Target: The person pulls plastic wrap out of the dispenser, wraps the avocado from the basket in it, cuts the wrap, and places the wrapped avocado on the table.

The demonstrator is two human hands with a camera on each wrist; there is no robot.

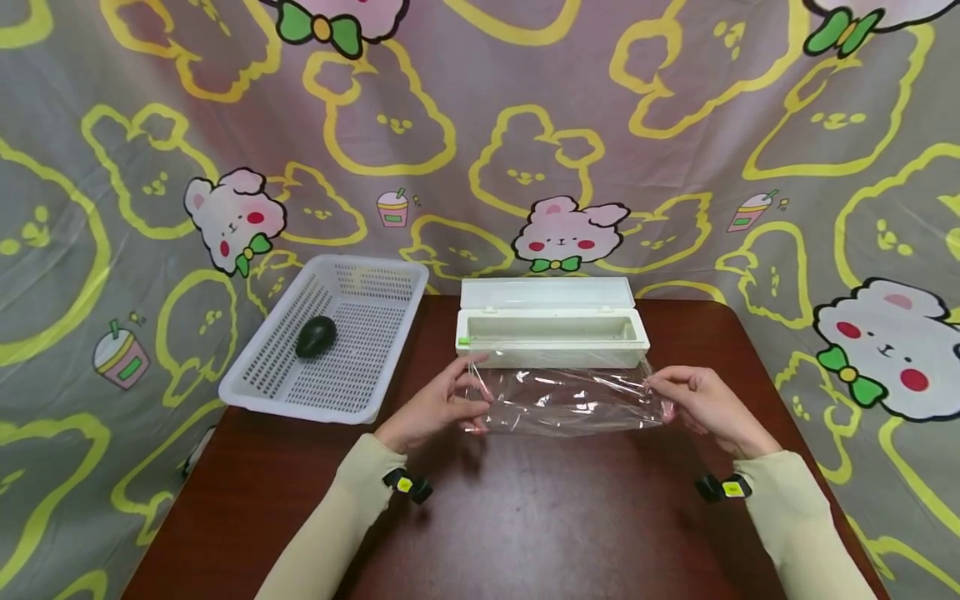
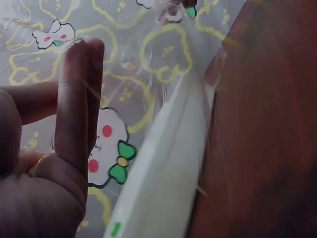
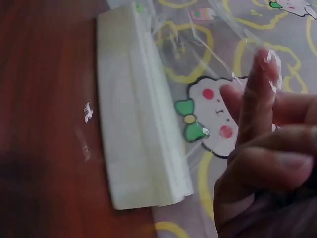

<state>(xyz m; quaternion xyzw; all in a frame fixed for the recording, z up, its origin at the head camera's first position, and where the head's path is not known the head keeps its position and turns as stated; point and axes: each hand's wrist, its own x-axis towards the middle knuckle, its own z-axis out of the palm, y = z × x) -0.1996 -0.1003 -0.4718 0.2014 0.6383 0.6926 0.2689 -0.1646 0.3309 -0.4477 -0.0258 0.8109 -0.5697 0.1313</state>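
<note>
Head view: clear film [image 1: 570, 408] spread just right of centre, below the middle of the frame, in front of the open white box [image 1: 555, 313] on the brown table [image 1: 517, 517]; whether film and box are joined, cannot tell. Left hand [image 1: 438, 402] at the film's left edge, right hand [image 1: 705, 402] at its right edge; each appears to pinch its side between thumb and fingers, sheet slightly slack and creased between them

Handling, my judgement: next to no weight, limp, slick yet apt to cling to skin and to itself; easily torn or folded over. Best taken by the outer corners, both edges kept apart with light, even tension

Left wrist view: fingers [image 2: 73, 106] nearly straight, together, pointing up in the left half; film clings at the tips, fans off toward upper centre, over the box. Thumb's closing point hard to make out

Right wrist view: one finger raised at right of frame, film wrapped shiny on its tip, creases running to upper centre; thumb sits lower, gap to that finger visible, so the firmness of the grip cannot be told
</note>
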